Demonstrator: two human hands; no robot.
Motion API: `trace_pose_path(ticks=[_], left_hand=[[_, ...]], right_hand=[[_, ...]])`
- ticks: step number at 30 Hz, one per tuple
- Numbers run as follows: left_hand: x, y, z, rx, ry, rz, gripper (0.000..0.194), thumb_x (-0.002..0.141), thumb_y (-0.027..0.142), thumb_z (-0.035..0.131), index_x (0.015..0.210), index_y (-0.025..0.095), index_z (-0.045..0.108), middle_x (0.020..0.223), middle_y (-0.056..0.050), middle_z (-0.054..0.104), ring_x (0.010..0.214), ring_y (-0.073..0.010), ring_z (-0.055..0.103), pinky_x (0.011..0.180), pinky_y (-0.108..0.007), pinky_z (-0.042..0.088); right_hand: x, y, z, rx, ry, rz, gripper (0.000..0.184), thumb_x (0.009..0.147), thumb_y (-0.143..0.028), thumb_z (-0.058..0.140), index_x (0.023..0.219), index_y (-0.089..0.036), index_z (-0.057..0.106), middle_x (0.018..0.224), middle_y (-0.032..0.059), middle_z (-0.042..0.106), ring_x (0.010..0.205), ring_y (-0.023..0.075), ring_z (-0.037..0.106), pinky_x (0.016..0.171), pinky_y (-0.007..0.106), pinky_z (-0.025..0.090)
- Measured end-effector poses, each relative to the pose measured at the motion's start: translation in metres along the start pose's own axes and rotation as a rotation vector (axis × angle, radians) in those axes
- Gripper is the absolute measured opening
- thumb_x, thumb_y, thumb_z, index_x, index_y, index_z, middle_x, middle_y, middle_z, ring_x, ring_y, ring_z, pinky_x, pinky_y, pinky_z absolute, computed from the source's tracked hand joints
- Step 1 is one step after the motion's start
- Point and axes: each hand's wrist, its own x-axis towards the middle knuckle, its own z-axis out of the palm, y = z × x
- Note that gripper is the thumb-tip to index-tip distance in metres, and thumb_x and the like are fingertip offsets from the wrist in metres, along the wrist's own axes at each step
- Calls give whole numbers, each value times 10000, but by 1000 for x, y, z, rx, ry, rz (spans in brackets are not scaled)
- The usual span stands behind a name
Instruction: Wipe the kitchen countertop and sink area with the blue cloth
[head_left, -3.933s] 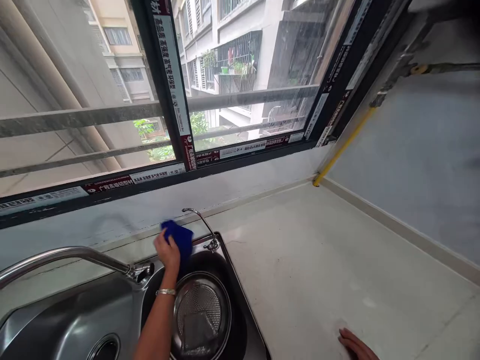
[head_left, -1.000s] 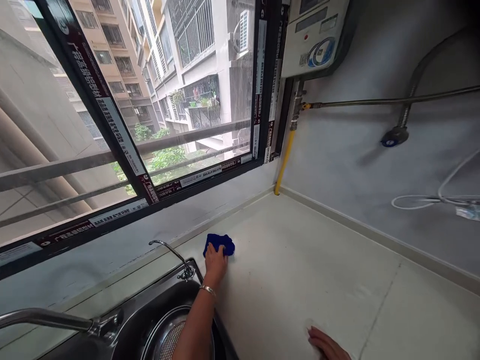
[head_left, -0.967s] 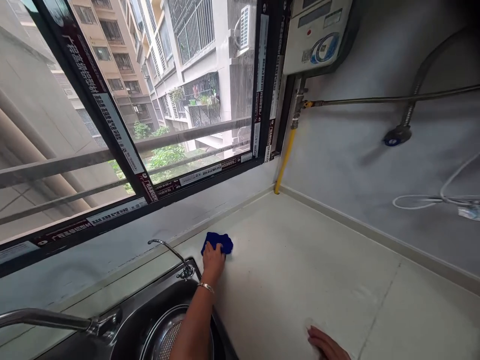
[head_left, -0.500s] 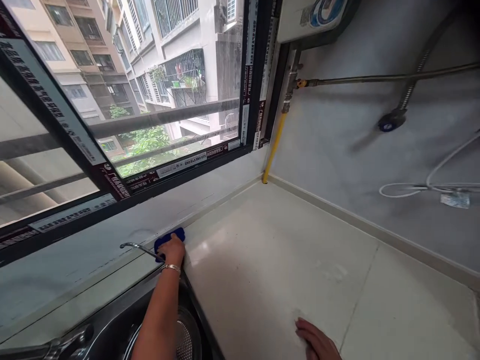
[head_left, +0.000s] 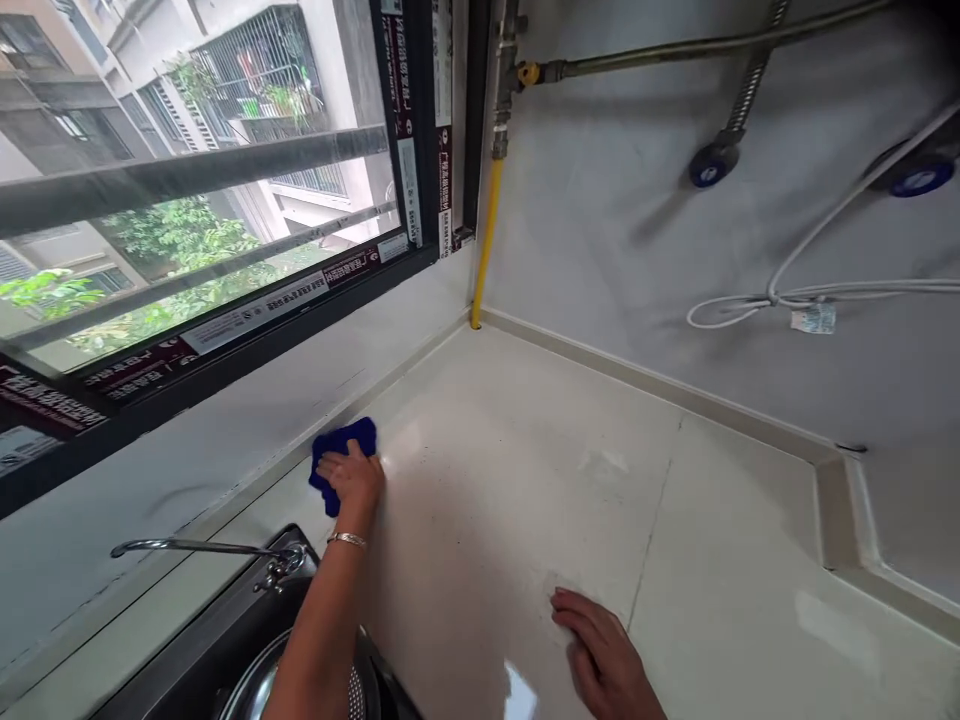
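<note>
In the head view, the left hand [head_left: 351,478] lies palm down on a deep-blue cloth [head_left: 364,432], a soft, matte piece with uneven, rumpled edges. Its fingers are extended over the fabric, fairly close together, with the thumb apart; they press on the cloth rather than clamp it. A silvery bangle [head_left: 347,539] rings the wrist. The cloth is flat on the pale, glossy countertop [head_left: 517,480], against the low raised backsplash strip [head_left: 289,463] below the window.

The right hand [head_left: 600,650] is over the bare countertop nearer the person, fingers together and slightly bent, thumb apart, holding nothing. The slab there shows fine dark specks, soft reflections and a thin seam [head_left: 651,535].

At lower left, a slim, curved chrome faucet [head_left: 202,546] rises from the metal rim of a dark-toned sink [head_left: 196,655]. Inside it, partly covered by the left forearm, is a round, shiny metal strainer [head_left: 355,692] with small perforations.

Behind the countertop stands a black window frame [head_left: 300,310] with maroon and white printed film strips. A smooth yellow pipe [head_left: 487,240] meets the counter at the corner. On the grey wall [head_left: 600,240], a looped white cable [head_left: 802,293] hangs below a ribbed metal hose [head_left: 750,90].
</note>
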Motion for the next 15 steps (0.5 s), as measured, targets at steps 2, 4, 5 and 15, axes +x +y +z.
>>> trace_pose_path(ticks=[2,4,5,15], left_hand=[[-5,29,11,-56,39,114,496,848,289,439,1274,41,486,1441,-367,435,1382,-480,399,1108,-669,314],[-7,53,21,-115,60,226,498,838,269,460,1290,60,483,1489,-327,407,1434,-445,344,1163,-622,287],[-6,62,24,-145,65,282,493,833,261,472,1289,73,487,1505,-309,400,1450,-426,329,1182,-603,280],[-32,72,25,-323,23,657,338,880,365,528,1153,170,572,1521,-206,454,1471,-323,357,1239,-514,301]], right_hand=[[1,-1,-1,2,-6,10,385,864,-72,422,1164,-225,610,1214,84,674,1160,216,627,916,403,580],[2,-3,-1,4,-10,24,396,858,-60,416,1168,-219,603,1213,93,672,1159,223,626,920,417,576],[3,-3,-1,7,-11,29,399,855,-56,413,1169,-218,599,1213,97,672,1157,225,626,922,424,574],[7,-8,-5,43,-11,64,454,817,10,391,1160,-222,578,1209,89,664,1177,214,605,933,428,559]])
